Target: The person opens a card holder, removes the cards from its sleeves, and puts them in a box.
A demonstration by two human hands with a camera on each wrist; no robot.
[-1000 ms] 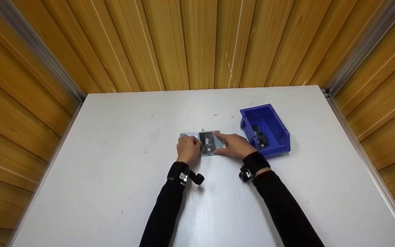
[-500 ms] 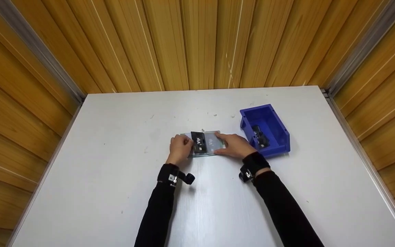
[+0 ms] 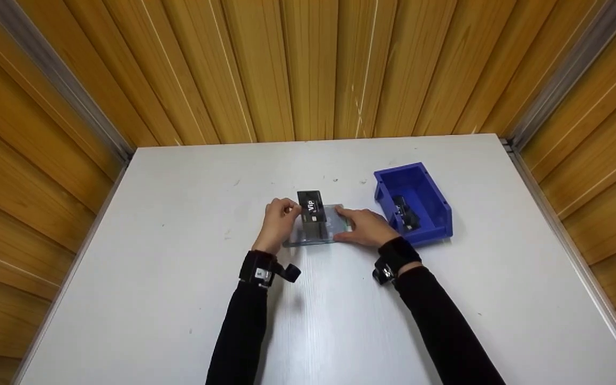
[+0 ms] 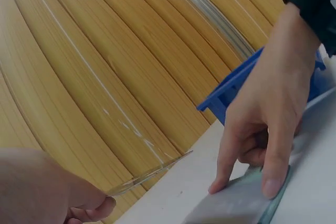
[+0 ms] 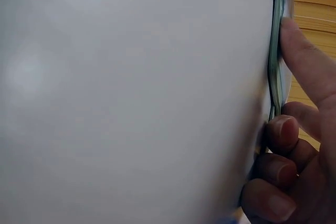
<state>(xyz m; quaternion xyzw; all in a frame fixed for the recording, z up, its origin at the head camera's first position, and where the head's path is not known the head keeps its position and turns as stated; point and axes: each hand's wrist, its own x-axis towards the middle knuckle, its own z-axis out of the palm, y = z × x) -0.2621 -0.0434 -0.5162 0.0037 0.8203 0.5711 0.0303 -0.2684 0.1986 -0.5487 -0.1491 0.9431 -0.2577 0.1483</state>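
Observation:
In the head view my left hand [image 3: 277, 222] pinches the left edge of a black card [image 3: 310, 205] printed "Vip". The card stands tilted up above a flat clear plastic card holder [image 3: 335, 220] with a greenish edge. Seen nearly edge-on in the left wrist view, a thin clear-looking sheet [image 4: 149, 175] sticks out from the left thumb and finger. My right hand [image 3: 368, 226] grips the holder's right end, thumb at the near side and forefinger at the far side. Its other fingers curl by the layered edge [image 5: 275, 40] in the right wrist view.
A blue plastic bin [image 3: 414, 203] stands just right of the right hand, with a dark object [image 3: 405, 213] inside. All of this rests on a white table [image 3: 195, 214], with wood-patterned walls [image 3: 308, 69] at the back and sides.
The left hand has moved left and slightly away, bringing the black card leftward and then up, so it now tilts above the holder. The right hand and bin have stayed put.

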